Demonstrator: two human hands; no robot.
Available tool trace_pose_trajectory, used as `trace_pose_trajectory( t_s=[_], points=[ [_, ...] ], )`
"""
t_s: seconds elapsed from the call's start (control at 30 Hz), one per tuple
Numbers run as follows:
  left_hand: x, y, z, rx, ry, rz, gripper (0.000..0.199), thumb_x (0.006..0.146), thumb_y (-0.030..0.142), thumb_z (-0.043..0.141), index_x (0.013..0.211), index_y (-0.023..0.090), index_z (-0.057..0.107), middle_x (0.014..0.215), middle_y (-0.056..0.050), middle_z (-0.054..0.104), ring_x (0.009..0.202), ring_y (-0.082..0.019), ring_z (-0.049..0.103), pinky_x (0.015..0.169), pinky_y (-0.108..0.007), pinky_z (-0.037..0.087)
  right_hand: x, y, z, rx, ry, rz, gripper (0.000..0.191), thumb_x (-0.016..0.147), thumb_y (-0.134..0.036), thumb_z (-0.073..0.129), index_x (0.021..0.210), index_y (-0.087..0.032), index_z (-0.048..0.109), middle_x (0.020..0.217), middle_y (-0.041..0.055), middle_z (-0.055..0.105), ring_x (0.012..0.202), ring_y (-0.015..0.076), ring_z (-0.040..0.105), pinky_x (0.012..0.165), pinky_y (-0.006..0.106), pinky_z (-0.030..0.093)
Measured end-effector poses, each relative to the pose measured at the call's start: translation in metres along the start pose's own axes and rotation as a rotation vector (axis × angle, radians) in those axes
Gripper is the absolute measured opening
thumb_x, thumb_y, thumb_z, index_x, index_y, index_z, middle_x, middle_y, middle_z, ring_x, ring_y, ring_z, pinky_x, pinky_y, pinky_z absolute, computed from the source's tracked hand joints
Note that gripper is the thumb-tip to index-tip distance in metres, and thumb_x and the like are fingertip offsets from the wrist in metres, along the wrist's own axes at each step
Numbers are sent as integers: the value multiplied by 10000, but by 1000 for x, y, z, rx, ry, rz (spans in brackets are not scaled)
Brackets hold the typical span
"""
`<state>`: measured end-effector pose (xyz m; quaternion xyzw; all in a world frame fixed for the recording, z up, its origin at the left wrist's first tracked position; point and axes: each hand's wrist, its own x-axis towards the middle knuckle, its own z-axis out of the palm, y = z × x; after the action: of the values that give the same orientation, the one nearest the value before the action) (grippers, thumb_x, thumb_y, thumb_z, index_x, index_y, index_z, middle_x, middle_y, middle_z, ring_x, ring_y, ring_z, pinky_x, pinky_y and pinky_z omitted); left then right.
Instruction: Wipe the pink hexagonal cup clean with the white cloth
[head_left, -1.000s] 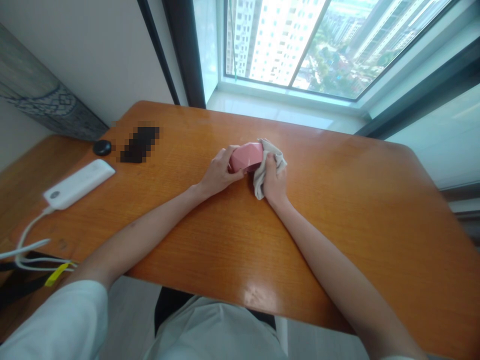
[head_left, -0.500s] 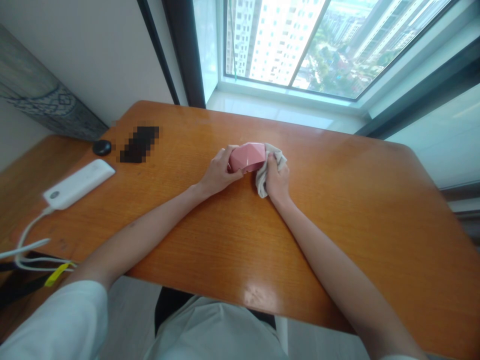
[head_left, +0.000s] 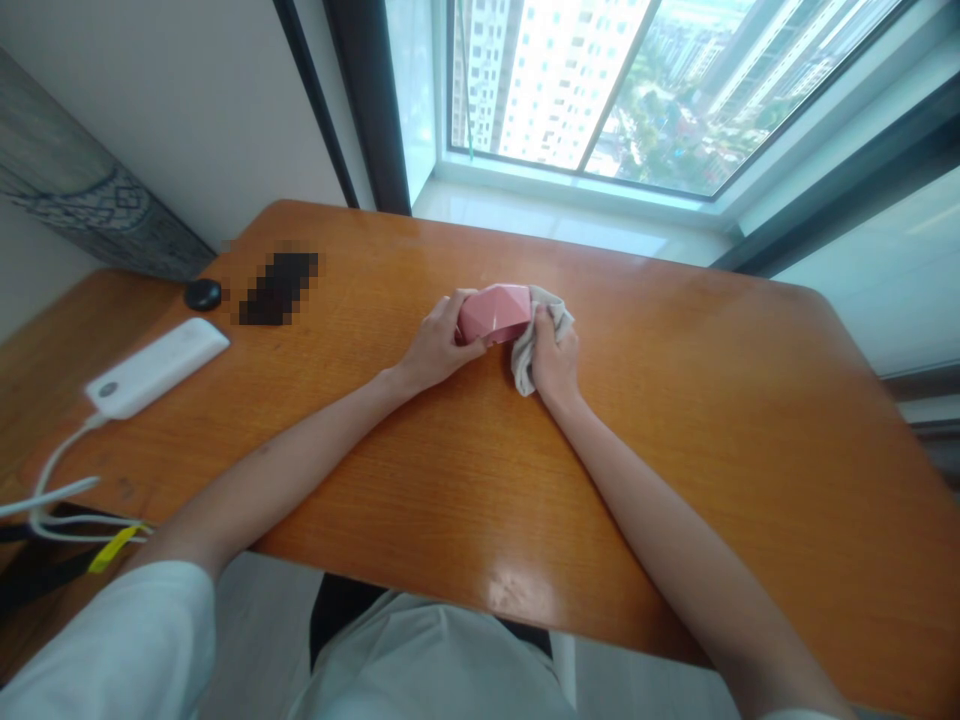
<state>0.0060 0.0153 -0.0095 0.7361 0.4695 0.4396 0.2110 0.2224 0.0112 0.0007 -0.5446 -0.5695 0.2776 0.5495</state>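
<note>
A pink faceted object [head_left: 495, 312], shaped like a small pot or bowl tipped on its side, is held above the middle of the wooden table. My left hand [head_left: 439, 342] is closed around its left end, fingers above and thumb below. At its right end my right hand [head_left: 556, 358] grips a crumpled pale grey cloth [head_left: 551, 302], which touches the pink object. Part of the cloth hangs below the fist. The object's underside and my right fingertips are mostly hidden.
On the left of the table [head_left: 420, 480] lie a white power strip [head_left: 161, 368] with white cables, a round black object [head_left: 202, 294] and a dark blurred-out item [head_left: 279, 290]. A window [head_left: 570, 100] stands beyond the far edge, and a patterned curtain [head_left: 97, 190] hangs at the left.
</note>
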Motion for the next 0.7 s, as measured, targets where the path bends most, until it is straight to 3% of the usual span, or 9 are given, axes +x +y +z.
trace_pose_trajectory(
  t_s=[0.27, 0.43, 0.57, 0.7],
  points=[
    [0, 1, -1, -1, -16, 17, 564, 951, 389, 870, 1443, 239, 640, 1228, -85, 764, 1010, -232, 706, 844, -340, 589, -1, -2, -1, 7, 5, 29, 506, 1092, -681, 549, 979, -248, 785, 921, 45, 839, 933, 252, 764, 887, 412, 595],
    [-1, 4, -3, 13, 3, 79, 567, 933, 356, 888, 1434, 246, 645, 1320, -99, 794, 1128, -267, 748, 994, -392, 619, 1, 2, 1, 3, -1, 11, 516, 1112, -683, 546, 1046, -249, 816, 966, 44, 870, 961, 258, 793, 940, 424, 635],
    [-3, 6, -6, 15, 2, 95, 611, 907, 362, 908, 1452, 255, 655, 1329, -79, 820, 1107, -252, 778, 987, -363, 626, -2, -1, -1, 20, -49, -105, 536, 1165, -653, 513, 1359, -271, 835, 1329, 99, 903, 1298, 302, 824, 1189, 510, 634],
    [-5, 5, -6, -44, -28, 116, 611, 914, 412, 919, 1453, 261, 674, 1234, -49, 843, 973, -211, 777, 886, -321, 617, -15, -15, -7, -72, -105, -445, 555, 1197, -582, 474, 1609, -314, 732, 1695, 115, 742, 1616, 330, 675, 1379, 606, 524]
  ],
)
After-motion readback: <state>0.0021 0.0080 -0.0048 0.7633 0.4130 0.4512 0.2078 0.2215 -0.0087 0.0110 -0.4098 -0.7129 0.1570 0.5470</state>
